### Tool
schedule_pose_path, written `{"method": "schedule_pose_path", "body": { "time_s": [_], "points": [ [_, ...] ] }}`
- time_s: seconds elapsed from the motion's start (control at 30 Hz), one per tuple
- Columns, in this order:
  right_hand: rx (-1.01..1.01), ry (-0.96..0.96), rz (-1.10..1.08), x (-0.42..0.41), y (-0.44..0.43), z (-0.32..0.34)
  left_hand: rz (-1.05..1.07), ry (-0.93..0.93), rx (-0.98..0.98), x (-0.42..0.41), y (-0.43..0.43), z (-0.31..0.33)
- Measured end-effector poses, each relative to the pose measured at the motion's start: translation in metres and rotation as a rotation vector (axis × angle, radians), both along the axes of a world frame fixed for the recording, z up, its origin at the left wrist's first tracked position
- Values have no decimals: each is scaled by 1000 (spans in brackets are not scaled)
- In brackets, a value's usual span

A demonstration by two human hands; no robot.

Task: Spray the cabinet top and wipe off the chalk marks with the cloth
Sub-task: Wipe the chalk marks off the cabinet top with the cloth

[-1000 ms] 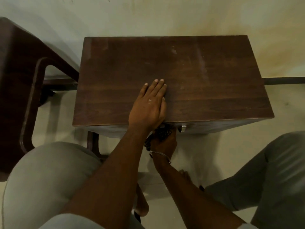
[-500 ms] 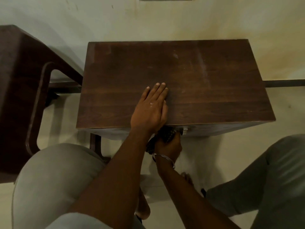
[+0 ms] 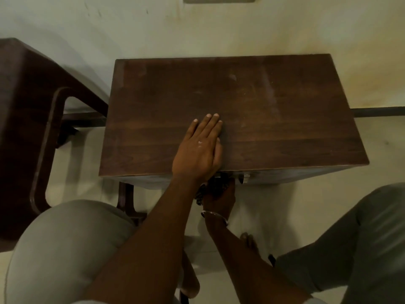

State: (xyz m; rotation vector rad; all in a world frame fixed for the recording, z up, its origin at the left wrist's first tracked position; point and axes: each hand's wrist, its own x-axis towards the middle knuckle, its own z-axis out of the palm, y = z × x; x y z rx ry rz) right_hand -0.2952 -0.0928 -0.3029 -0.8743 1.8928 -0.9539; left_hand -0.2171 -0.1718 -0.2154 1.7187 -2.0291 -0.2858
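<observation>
Head: left hand [image 3: 198, 150] flat on cabinet top [image 3: 274, 119] (one), right hand [image 3: 219, 201] gripping one cloth [image 3: 215, 187].

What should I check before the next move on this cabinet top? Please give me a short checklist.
1. Cloth in the right hand: ok, gripped below the front edge.
2. Left hand steadying the cabinet top: ok, it lies flat on it.
3. Chalk marks gone: not ok, faint pale smears are visible.
4. Spray bottle within reach: cannot tell, none is in view.
5. Top already sprayed: cannot tell.
</observation>
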Motion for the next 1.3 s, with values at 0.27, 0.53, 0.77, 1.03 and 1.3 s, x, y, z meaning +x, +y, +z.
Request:
{"method": "schedule_pose_path", "body": {
  "time_s": [0.27, 0.53, 0.77, 1.03, 1.3],
  "points": [
    [175, 20, 183, -46, -2, 36, -3, -13, 14, 1, 1, 2],
    [-46, 140, 246, -83, -10, 96, -13, 0, 116, 1, 7, 8],
    [-260, 165, 166, -103, -30, 157, -4, 10, 182, -10, 32, 32],
    [-312, 261, 240, -119, -66, 203, 35, -7, 176, 9, 41, 94],
    [-331, 301, 291, -119, -86, 242, 126, -141, 156, 43, 38, 144]
  ]
}}
